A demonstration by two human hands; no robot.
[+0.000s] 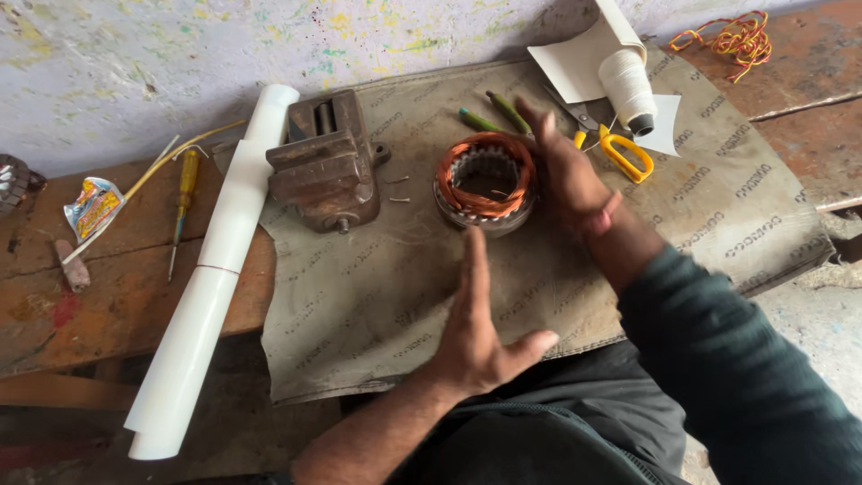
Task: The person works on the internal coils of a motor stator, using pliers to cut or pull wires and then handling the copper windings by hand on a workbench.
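Copper-wound stator [485, 182] at frame centre, axis upright; right hand [564, 171] flat, empty, touching its right flank; left hand [476, 332] open, empty, below, farther.

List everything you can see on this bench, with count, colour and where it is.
Stator ring: one, grey core with copper windings, centre of the cloth.
Cloth: one, grey-brown, spread over the bench.
Vise: one, rusty brown, left of the stator.
Rolled sheet: one, white, lying across the bench's left part.
Screwdriver: one, yellow handle, far left.
Scissors: one, yellow handles, upper right.
Thread spool: one, white, by the scissors.
Wire bundle: one, red and yellow, top right.
Left hand: open, near the stator.
Right hand: open, beside the stator.
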